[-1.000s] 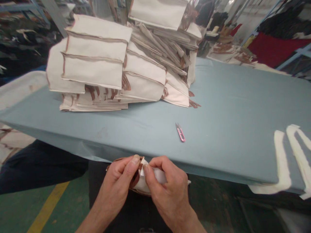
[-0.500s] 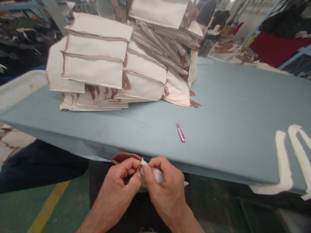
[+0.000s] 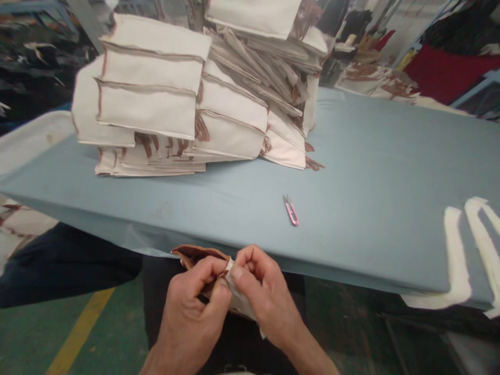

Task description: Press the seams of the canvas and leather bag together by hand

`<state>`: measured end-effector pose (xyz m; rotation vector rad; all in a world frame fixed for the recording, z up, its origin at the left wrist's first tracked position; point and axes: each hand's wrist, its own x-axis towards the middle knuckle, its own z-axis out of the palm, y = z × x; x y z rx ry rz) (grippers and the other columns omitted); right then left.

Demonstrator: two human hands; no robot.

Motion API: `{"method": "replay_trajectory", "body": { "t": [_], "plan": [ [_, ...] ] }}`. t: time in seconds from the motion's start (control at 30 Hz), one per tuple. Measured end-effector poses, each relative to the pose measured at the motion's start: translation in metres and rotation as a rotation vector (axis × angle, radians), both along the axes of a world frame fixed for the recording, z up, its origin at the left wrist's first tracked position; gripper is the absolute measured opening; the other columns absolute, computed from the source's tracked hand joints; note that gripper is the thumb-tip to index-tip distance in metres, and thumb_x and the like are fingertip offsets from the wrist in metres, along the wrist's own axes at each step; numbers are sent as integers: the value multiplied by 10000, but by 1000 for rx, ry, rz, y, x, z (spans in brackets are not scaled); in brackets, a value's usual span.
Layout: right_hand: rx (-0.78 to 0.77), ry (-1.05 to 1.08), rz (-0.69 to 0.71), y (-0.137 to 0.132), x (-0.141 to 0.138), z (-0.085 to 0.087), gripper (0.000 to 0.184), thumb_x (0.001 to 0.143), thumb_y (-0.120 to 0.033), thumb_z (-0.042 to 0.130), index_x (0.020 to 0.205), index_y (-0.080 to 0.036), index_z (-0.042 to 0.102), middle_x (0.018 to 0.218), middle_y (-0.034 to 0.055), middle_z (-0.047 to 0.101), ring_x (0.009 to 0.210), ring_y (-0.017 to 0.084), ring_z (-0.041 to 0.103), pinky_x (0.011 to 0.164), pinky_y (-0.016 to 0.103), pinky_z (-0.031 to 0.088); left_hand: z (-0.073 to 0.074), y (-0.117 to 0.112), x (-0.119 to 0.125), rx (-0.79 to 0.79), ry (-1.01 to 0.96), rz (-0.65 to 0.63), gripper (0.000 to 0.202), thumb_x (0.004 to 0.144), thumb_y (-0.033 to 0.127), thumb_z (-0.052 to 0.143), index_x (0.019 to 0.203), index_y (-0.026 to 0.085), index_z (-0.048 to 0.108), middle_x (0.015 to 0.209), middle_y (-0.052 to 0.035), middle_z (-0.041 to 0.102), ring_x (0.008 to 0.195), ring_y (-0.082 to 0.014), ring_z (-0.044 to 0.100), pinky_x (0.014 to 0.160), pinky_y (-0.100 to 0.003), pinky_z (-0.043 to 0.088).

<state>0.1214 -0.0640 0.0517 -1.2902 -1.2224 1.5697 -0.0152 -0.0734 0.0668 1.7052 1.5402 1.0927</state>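
A cream cloth bag piece with brown trim (image 3: 201, 252) is held low over my lap, at the near edge of the table. My left hand (image 3: 195, 307) pinches its trimmed edge between thumb and forefinger. Right beside it, my right hand (image 3: 265, 297) grips the cream fabric with thumb and bent fingers. The fingertips of both hands nearly meet at a small white corner. Much of the piece is hidden behind the hands. Beyond them on the table lie pink-handled thread snips (image 3: 290, 210), blades pointing away, touched by neither hand.
Stacks of cream cloth pieces with brown edging (image 3: 148, 107) stand on the blue-grey table (image 3: 375, 198). Cream fabric strips (image 3: 457, 260) hang over its front edge at right. Red cloth (image 3: 437, 73) is at the back right. Dark fabric (image 3: 70, 265) lies at lower left.
My right hand has turned and its fingers have shifted on the fabric, the forefinger lifting. The brown opening shows a little more on the left. The snips have stayed put.
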Motion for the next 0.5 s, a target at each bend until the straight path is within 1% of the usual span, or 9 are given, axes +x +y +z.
{"method": "replay_trajectory", "body": {
  "t": [0.03, 0.1, 0.2, 0.27, 0.33, 0.4, 0.47, 0.5],
  "plan": [
    [-11, 38, 3, 0, -1, -1, 257, 892, -458, 553, 799, -224, 499, 663, -57, 470, 589, 127, 415, 553, 253, 343, -1, 0, 2, 43, 37, 13, 249, 831, 133, 494, 660, 192, 665, 538, 54, 664, 429, -100, 613, 445, -161, 457],
    [14, 54, -23, 0, -5, -5, 236, 907, -437, 502, 791, -235, 470, 669, -54, 474, 605, 137, 432, 575, 268, 351, -4, 0, 6, 147, 117, 49, 254, 825, 112, 486, 647, 190, 649, 535, 42, 645, 451, -105, 610, 444, -177, 434],
    [86, -31, -104, 2, -12, -13, 230, 932, -409, 442, 772, -244, 451, 678, -49, 484, 637, 156, 462, 621, 294, 368, -12, 2, 11, 305, 222, 85, 256, 852, 79, 497, 688, 168, 673, 583, 8, 668, 529, -124, 646, 491, -204, 438],
    [95, -85, -143, 5, -16, -17, 246, 937, -409, 418, 751, -248, 441, 673, -47, 478, 644, 164, 462, 631, 304, 369, -19, 3, 11, 381, 261, 91, 252, 866, 58, 502, 716, 153, 681, 607, -7, 678, 542, -132, 641, 529, -224, 452],
    [81, -99, -153, 9, -18, -20, 249, 929, -408, 410, 741, -248, 443, 674, -44, 480, 659, 169, 468, 637, 304, 380, -24, 5, 11, 414, 275, 75, 251, 864, 46, 498, 720, 150, 675, 612, -12, 674, 536, -137, 628, 554, -237, 464],
    [62, -78, -143, 12, -18, -21, 224, 918, -392, 414, 767, -239, 478, 691, -42, 498, 676, 167, 486, 644, 293, 401, -26, 6, 9, 422, 270, 50, 257, 857, 46, 488, 708, 158, 665, 597, -4, 660, 527, -137, 616, 560, -238, 470],
    [56, -56, -133, 14, -16, -21, 198, 918, -370, 430, 837, -223, 535, 714, -42, 529, 681, 156, 505, 640, 271, 418, -24, 8, 6, 411, 263, 24, 259, 851, 48, 480, 703, 166, 658, 598, 6, 660, 522, -132, 615, 554, -227, 472],
    [57, -52, -122, 14, -15, -21, 193, 924, -363, 443, 886, -215, 561, 720, -44, 543, 671, 149, 511, 626, 258, 421, -21, 10, 5, 371, 247, 11, 261, 844, 48, 474, 697, 172, 651, 601, 12, 663, 517, -126, 613, 547, -219, 469]
  ]
}}
